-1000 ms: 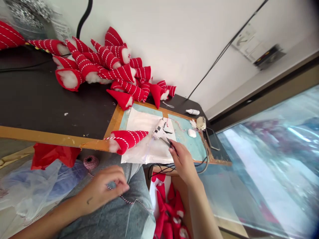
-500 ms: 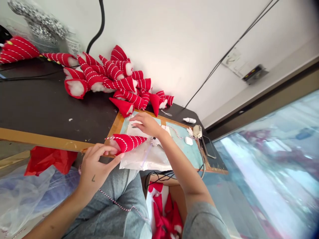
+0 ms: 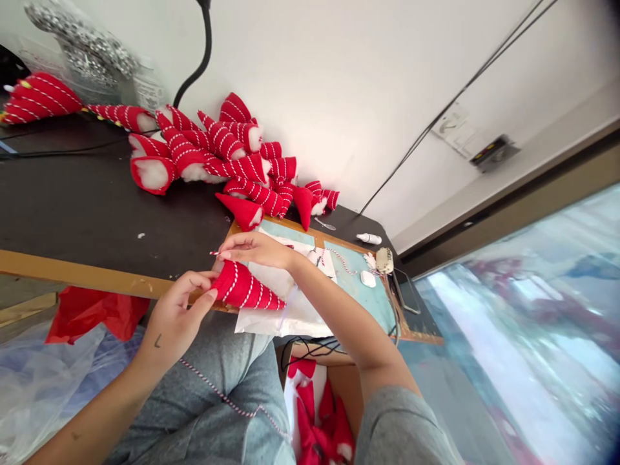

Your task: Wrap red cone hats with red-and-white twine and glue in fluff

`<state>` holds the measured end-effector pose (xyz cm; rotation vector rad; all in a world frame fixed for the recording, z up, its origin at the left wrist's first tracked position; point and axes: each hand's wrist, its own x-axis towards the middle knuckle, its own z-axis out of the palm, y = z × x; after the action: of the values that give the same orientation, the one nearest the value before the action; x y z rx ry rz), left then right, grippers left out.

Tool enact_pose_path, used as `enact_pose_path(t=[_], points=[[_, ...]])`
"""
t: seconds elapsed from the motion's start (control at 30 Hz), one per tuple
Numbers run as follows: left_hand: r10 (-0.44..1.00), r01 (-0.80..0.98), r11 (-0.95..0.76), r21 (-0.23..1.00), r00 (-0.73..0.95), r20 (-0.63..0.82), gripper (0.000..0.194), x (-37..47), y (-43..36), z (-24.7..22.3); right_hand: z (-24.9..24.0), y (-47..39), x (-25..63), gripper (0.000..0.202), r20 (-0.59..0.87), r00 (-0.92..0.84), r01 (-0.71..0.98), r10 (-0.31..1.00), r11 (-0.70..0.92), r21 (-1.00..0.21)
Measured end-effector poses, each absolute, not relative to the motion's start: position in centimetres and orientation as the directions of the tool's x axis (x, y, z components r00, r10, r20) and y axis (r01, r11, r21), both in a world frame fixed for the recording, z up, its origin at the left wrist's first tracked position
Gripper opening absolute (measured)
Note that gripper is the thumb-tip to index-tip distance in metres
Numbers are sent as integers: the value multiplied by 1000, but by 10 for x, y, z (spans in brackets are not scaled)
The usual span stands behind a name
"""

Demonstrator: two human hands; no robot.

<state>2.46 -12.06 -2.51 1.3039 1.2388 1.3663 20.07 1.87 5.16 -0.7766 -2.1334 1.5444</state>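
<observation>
Feed from the head camera, watched from far off. I noted the left hand [image 3: 181,307] gripping, its thumb and fingers closed on the wide end of a red cone [image 3: 246,286]. The right hand [image 3: 254,249] crossed above the cone, fingertips drawn together at its upper rim, pinching what I took for a cord end [image 3: 214,253], which poked out past them.

The cone lay sideways at the near edge of the board [image 3: 425,336], above a white sheet [image 3: 261,323], its tip pointing right. I could not tell whether it rested there or was lifted. Spaced turns of striped cord [image 3: 235,276] ran round it from the wide end to the tip.

Step in hand, by my reading: dealing with the cord end at the cone's base, the winding looking complete. My judgement was that the next move called for the left grip to be firm but light on soft cloth, and for the right to carry the end over the rim without slackening the last turn.

A second length of cord [image 3: 232,403] trailed across the lap; I could not see whether it joined anything. Beyond, a pile of similar red cones [image 3: 220,148] lay against the wall.
</observation>
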Motion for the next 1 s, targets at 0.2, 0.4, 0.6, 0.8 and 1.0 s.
enact_pose_path(t=[0.2, 0.4, 0.6, 0.8, 1.0], points=[[985, -334, -45, 941, -170, -14, 18, 14, -125, -9, 35, -10, 210, 30, 37, -688, -43, 725, 10, -999], [977, -406, 42, 913, -173, -122, 24, 15, -130, 11, 33, -52, 216, 35, -2, -605, -56, 796, -46, -997], [988, -419, 63, 906, -100, -115, 25, 16, -131, 6, 27, -75, 221, 39, -53, -517, -48, 854, -91, -995], [996, -256, -81, 963, -43, 72, 22, 5, -125, -6, 22, -85, 226, 45, -69, -417, -46, 906, -97, -994], [987, 6, 17, 1000, 163, -18, 29, -16, -115, -7, 20, -87, 235, 37, 85, -278, 25, 957, 96, -995]])
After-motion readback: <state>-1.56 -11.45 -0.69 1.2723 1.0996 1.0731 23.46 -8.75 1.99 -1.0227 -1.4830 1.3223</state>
